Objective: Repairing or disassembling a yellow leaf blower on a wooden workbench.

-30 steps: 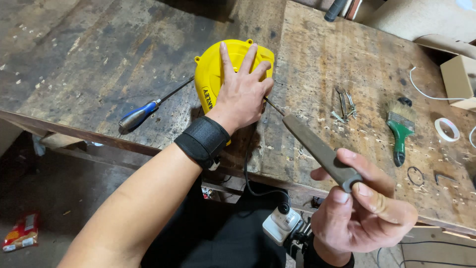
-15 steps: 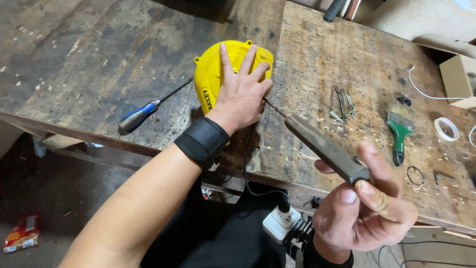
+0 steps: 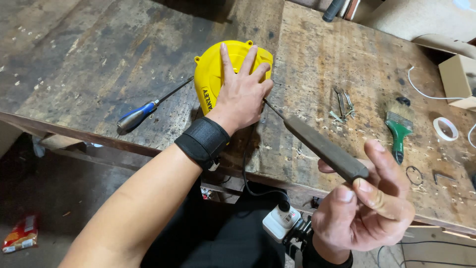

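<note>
Screwdriver [image 3: 141, 113] with blue handle lies on the workbench [image 3: 89, 59] at left. Left hand [image 3: 241, 94] presses flat, fingers spread, on the yellow housing [image 3: 213, 74]. Right hand [image 3: 364, 208] grips a dark-handled tool [image 3: 322, 148], tip beside the housing.

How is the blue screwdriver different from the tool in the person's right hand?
The blue screwdriver lies flat on the workbench, untouched; the dark-handled tool is held up by the right hand. The screwdriver's handle is blue and silver; the other tool's is dark grey. Both have thin metal shafts pointing at the yellow casing, which the left hand presses.
</note>
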